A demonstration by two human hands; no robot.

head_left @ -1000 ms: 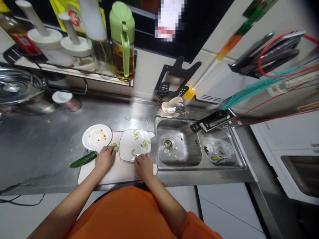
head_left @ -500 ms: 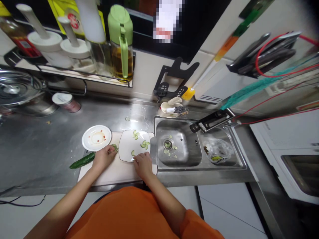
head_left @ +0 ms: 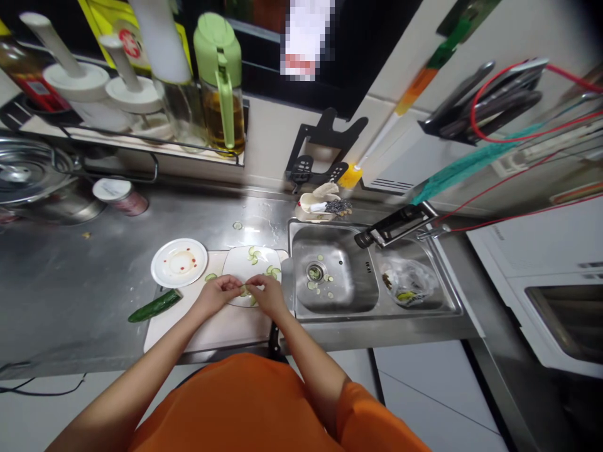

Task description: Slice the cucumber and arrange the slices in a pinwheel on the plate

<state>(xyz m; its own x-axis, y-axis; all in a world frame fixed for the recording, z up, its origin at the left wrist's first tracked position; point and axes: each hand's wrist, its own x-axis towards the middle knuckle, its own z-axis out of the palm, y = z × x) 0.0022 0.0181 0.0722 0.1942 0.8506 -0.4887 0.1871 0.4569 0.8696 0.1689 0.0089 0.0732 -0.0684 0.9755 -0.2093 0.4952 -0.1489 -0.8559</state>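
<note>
My left hand [head_left: 217,296] and my right hand [head_left: 268,295] meet above the near side of a square white plate [head_left: 230,260]. Both pinch one small cucumber slice [head_left: 244,290], mostly covered by my fingers. On the plate, cucumber slices are fanned out in small groups, one at the back [head_left: 254,255] and another at the right [head_left: 272,271]. The plate rests on a pale cutting board [head_left: 183,326]. Left of my left hand, a cut length of cucumber [head_left: 154,306] lies across the board's edge. Another slice [head_left: 210,277] sits on the board beside the plate.
A round white plate [head_left: 160,267] with red bits stands behind the cucumber. A knife handle [head_left: 274,337] shows at the board's front edge. To the right is a steel sink [head_left: 351,295] with cucumber slices round its drain and a plastic bag [head_left: 414,279]. Bottles stand on a shelf [head_left: 188,147].
My left hand has moved right from the board to over the plate, bringing a cucumber slice. My right hand has come up to meet it, and its fingers now pinch the slice too.
</note>
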